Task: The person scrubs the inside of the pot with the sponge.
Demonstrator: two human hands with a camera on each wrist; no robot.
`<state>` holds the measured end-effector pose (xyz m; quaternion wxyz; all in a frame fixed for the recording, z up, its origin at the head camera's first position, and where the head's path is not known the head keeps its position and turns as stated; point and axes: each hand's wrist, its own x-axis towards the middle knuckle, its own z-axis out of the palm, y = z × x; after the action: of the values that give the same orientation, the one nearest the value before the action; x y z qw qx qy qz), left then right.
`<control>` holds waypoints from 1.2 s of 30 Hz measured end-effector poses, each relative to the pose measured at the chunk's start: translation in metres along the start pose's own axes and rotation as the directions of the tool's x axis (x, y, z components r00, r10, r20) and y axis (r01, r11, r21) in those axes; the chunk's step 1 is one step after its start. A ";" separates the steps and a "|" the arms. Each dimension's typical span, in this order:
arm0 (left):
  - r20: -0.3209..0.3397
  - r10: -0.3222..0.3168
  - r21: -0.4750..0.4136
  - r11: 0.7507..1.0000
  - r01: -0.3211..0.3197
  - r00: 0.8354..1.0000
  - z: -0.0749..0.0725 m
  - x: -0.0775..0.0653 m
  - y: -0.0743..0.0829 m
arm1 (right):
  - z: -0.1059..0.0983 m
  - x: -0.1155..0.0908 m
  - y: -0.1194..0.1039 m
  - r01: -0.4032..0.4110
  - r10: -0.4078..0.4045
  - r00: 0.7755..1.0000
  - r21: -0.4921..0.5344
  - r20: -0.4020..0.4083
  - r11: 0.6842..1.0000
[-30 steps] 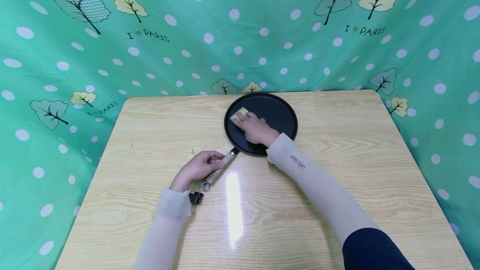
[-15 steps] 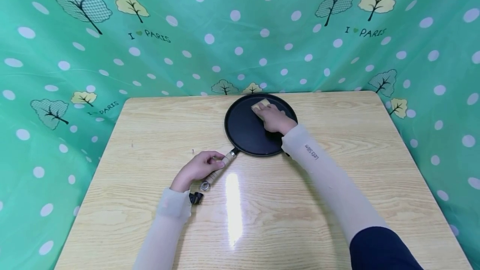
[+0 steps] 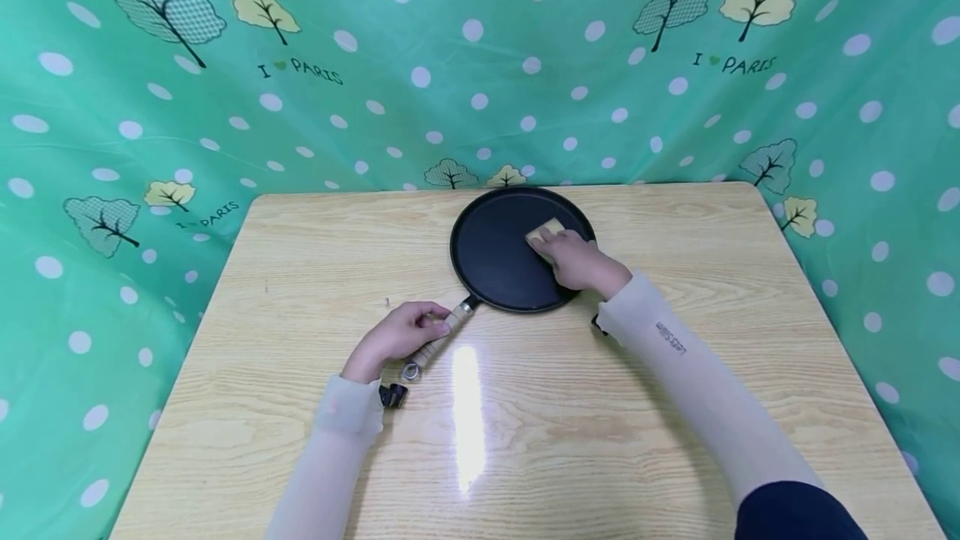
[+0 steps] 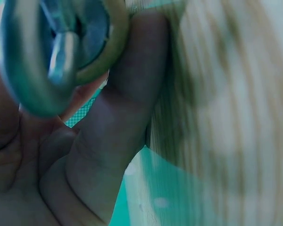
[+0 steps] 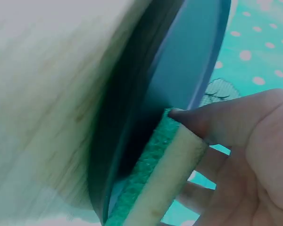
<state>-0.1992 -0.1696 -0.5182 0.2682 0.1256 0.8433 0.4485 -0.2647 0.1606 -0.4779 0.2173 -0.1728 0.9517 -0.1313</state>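
Observation:
A round black frying pan (image 3: 498, 252) lies flat near the table's far edge, its wooden handle (image 3: 450, 325) pointing toward the near left. My left hand (image 3: 401, 332) grips that handle between thumb and fingers. In the left wrist view the handle's metal hanging ring (image 4: 26, 89) shows beside the thumb. A yellow sponge (image 3: 545, 230) is held by my right hand (image 3: 577, 261) on the right part of the pan. The right wrist view shows the sponge's green scouring layer (image 5: 153, 165) turned to the pan surface, with the thumb and fingers pinching the yellow part.
The pan stands on a light wood-grain table (image 3: 315, 257). Behind and at both sides hangs a green dotted curtain (image 3: 450, 48) with printed trees. A small black device (image 3: 393, 395) sits by the left wrist; another dark piece (image 3: 598, 323) shows under the right wrist.
My right hand has carried the sponge across the pan, first to the far right, then nearer along the right side. The left hand and the pan stay in place.

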 end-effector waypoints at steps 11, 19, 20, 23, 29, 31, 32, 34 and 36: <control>-0.002 -0.014 -0.002 1.000 0.014 1.000 0.000 -0.001 0.000 | 0.014 -0.031 -0.017 0.034 -0.035 0.998 0.024 0.046 0.999; -0.005 -0.036 -0.005 0.999 0.036 0.999 0.000 0.000 0.001 | 0.025 -0.038 -0.040 0.085 -0.086 0.996 0.022 0.039 0.996; -0.004 -0.035 -0.005 0.999 0.035 0.999 0.000 0.000 0.001 | 0.026 -0.038 -0.043 0.088 -0.089 0.995 0.026 0.041 0.996; -0.004 -0.035 -0.003 0.999 0.035 0.999 0.001 0.000 0.001 | 0.028 -0.034 -0.051 0.097 -0.099 0.994 0.032 0.052 0.995; -0.003 -0.034 -0.002 0.999 0.034 0.999 0.001 -0.001 0.002 | 0.024 -0.015 -0.063 0.106 -0.105 0.990 -0.004 0.096 0.994; -0.004 -0.032 -0.003 0.999 0.032 0.999 0.001 -0.001 0.002 | 0.021 -0.008 -0.066 0.109 -0.107 0.988 -0.017 0.113 0.994; -0.003 -0.030 -0.003 1.000 0.030 1.000 0.001 -0.001 0.002 | 0.019 -0.004 -0.067 0.109 -0.105 0.987 -0.022 0.122 0.994; -0.004 -0.029 -0.006 1.000 0.029 1.000 0.001 0.000 0.002 | 0.016 0.003 -0.068 0.108 -0.103 0.986 -0.035 0.134 0.993; -0.005 -0.027 -0.005 1.000 0.027 1.000 0.001 0.000 0.002 | 0.013 0.010 -0.069 0.107 -0.100 0.986 -0.047 0.133 0.993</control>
<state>-0.1985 -0.1677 -0.5170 0.2722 0.1123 0.8446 0.4471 -0.2482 0.0924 -0.4708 0.2670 -0.2359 0.9285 -0.1049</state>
